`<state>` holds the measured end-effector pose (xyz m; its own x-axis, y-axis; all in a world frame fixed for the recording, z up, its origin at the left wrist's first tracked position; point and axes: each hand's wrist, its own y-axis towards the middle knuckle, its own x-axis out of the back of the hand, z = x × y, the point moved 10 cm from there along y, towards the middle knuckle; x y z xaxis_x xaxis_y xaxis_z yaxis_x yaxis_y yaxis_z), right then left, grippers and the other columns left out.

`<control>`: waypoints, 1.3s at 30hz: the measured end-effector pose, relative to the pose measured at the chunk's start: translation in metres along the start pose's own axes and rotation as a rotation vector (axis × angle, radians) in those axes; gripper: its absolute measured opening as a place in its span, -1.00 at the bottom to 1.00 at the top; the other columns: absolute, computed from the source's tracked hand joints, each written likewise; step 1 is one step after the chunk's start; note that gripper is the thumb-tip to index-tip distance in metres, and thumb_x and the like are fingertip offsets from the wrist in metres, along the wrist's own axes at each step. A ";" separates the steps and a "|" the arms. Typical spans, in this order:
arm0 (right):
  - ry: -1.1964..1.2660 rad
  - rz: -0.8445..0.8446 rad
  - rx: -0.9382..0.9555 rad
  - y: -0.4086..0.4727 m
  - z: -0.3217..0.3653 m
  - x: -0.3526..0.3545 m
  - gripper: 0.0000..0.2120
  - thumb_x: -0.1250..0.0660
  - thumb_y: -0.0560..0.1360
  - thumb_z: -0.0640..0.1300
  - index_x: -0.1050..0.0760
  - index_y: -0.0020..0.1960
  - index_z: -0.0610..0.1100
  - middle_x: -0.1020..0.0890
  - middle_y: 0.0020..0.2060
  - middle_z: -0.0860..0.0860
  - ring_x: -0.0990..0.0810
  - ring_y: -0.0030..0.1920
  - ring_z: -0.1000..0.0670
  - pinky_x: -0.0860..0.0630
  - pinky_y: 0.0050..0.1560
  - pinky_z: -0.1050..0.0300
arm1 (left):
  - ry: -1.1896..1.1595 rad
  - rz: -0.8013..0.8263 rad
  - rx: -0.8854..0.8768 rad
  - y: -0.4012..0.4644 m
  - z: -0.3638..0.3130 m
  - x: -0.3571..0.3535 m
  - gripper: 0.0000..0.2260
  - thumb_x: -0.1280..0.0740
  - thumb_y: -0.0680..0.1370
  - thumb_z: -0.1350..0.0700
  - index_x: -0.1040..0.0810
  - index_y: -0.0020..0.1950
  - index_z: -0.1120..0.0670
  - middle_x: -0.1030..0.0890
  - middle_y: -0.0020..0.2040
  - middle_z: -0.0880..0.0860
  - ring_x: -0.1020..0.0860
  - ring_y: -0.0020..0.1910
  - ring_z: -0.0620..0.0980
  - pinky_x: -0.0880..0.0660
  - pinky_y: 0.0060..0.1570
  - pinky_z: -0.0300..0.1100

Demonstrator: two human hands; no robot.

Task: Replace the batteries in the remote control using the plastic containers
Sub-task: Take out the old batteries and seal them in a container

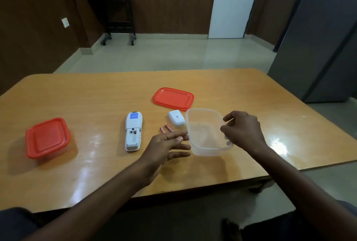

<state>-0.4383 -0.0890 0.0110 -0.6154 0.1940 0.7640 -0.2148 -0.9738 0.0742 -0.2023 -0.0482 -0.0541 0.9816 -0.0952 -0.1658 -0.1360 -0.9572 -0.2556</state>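
A white remote control point(133, 131) lies face down mid-table with its battery bay open and empty. Its white cover point(176, 118) lies to the right, and two pink batteries point(166, 128) lie between them. My right hand point(242, 130) grips the right rim of a clear, lidless plastic container point(204, 132), fingers curled over the edge. My left hand point(168, 147) hovers with straight fingers beside the container's left wall, just in front of the batteries. A loose red lid point(173, 98) lies behind the container. A second container with a red lid on point(47, 137) stands at the left.
The wooden table point(96, 173) has its front edge close to me and a right edge near a grey cabinet point(324, 47). A black wheeled stand point(117, 18) and a white door point(233, 3) are far behind.
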 end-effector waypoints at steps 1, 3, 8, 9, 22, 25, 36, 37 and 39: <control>-0.022 0.027 0.003 0.001 -0.002 -0.003 -0.72 -0.35 0.34 -0.22 -0.63 0.04 -0.09 -0.71 -0.26 0.01 -0.70 -0.24 -0.07 -0.67 -0.13 -0.02 | 0.014 0.002 0.017 0.000 0.003 -0.002 -0.75 -0.27 0.63 0.29 -0.65 0.23 0.14 -0.72 0.10 0.11 -0.69 0.05 0.16 -0.65 0.00 0.00; -0.052 0.057 0.028 0.003 -0.002 -0.008 -0.73 -0.38 0.35 -0.20 -0.62 0.04 -0.09 -0.70 -0.24 0.00 -0.69 -0.22 -0.07 -0.67 -0.15 -0.02 | 0.044 -0.012 0.034 -0.001 0.006 0.000 -0.77 -0.31 0.61 0.28 -0.65 0.23 0.14 -0.73 0.06 0.09 -0.70 0.04 0.15 -0.66 -0.01 -0.02; -0.359 -0.104 0.260 0.000 0.033 -0.005 -0.72 -0.40 0.46 0.01 -0.63 0.12 -0.09 -0.71 -0.04 -0.01 -0.65 0.00 -0.10 -0.51 -0.09 0.09 | 0.361 -0.188 -0.063 -0.001 -0.013 0.028 -0.82 -0.42 0.57 0.15 -0.68 0.16 0.00 -0.72 -0.12 0.12 -0.71 -0.29 0.04 -0.68 -0.11 0.06; -0.363 -0.151 0.325 -0.003 0.046 -0.005 -0.73 -0.39 0.47 0.02 -0.63 0.11 -0.09 -0.70 -0.04 0.00 -0.63 0.01 -0.09 -0.49 -0.10 0.09 | 0.476 -0.232 -0.112 -0.002 -0.021 0.035 -0.85 -0.43 0.56 0.12 -0.68 0.10 -0.07 -0.71 -0.17 0.10 -0.68 -0.37 0.00 -0.68 -0.24 0.03; -0.392 0.055 0.913 -0.022 0.150 -0.098 -0.78 -0.46 0.46 -0.01 -0.69 0.09 -0.01 -0.73 -0.12 0.08 -0.48 0.06 -0.09 -0.41 -0.12 0.03 | 1.302 -0.190 -0.371 0.009 -0.048 0.034 -0.65 -0.30 0.62 -0.03 -0.50 0.41 -0.05 -0.50 0.27 -0.04 -0.57 0.11 -0.01 -0.50 0.07 -0.16; -0.552 0.114 0.896 -0.015 0.150 -0.120 -0.78 -0.33 0.57 0.05 -0.69 0.13 0.06 -0.66 -0.17 0.08 -0.41 0.10 -0.08 -0.23 -0.10 0.05 | 1.407 -0.165 -0.338 0.014 -0.043 0.032 -0.70 -0.23 0.64 -0.04 -0.56 0.33 -0.01 -0.51 0.16 0.02 -0.57 0.02 0.03 -0.56 0.03 -0.04; -0.547 0.101 0.812 -0.009 0.153 -0.132 -0.84 -0.38 0.53 0.03 -0.69 0.05 0.04 -0.68 -0.18 0.05 -0.46 0.07 -0.06 -0.31 -0.07 0.03 | 1.198 -0.362 -0.314 0.012 -0.056 0.065 -0.82 -0.37 0.55 0.07 -0.61 0.15 -0.02 -0.69 -0.09 0.02 -0.64 -0.06 0.01 -0.58 -0.06 -0.12; -0.517 0.073 0.798 -0.007 0.154 -0.127 -0.80 -0.38 0.52 0.06 -0.68 0.09 0.04 -0.70 -0.16 0.05 -0.47 0.08 -0.07 -0.34 -0.05 0.02 | 1.185 -0.382 -0.317 0.011 -0.058 0.067 -0.77 -0.38 0.54 0.07 -0.61 0.20 -0.02 -0.70 -0.09 0.02 -0.64 -0.05 0.00 -0.55 -0.06 -0.17; -0.444 0.013 0.773 -0.003 0.156 -0.109 -0.70 -0.37 0.51 0.11 -0.63 0.20 0.06 -0.73 -0.10 0.05 -0.49 0.13 -0.10 -0.41 0.00 0.00 | 1.129 -0.416 -0.333 0.009 -0.064 0.067 -0.72 -0.37 0.55 0.06 -0.62 0.25 -0.01 -0.72 -0.10 0.00 -0.62 -0.04 -0.04 -0.45 -0.09 -0.23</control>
<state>-0.2522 -0.1259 0.0272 -0.2290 0.2753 0.9337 0.4601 -0.8146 0.3530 -0.1291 -0.0807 -0.0069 0.5313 0.2077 0.8213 0.0916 -0.9779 0.1880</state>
